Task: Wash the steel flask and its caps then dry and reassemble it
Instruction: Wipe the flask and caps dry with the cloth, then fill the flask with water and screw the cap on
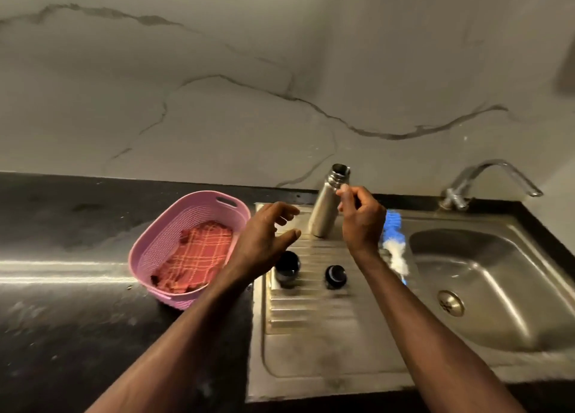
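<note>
At our far left runs the dark surface (62, 288), wet in patches. On it, at about 9 o'clock from the flask, sits a pink basket (161, 241) with a red checked cloth (199, 253) lying inside. Next comes our left hand (267, 235), fingers loosely spread and holding nothing, hovering over the ribbed steel drainboard (311, 319). Just below that hand, at 6 o'clock, a dark cup-like cap (287, 268) stands on the ribs; a second, smaller black cap (335, 276) stands apart from it at 3 o'clock. The flask (326, 207) stands open-mouthed and tilted at the back of the drainboard, at 12 o'clock from the caps. Our right hand (361, 219) has its fingertips at the flask's threaded neck; we cannot tell whether they pinch it or only touch it. Behind that hand, at 3 o'clock, lies a blue and white brush (393, 244) at the edge of the sink (497, 288). A tap (485, 176) rises at 12 o'clock from the sink.
</note>
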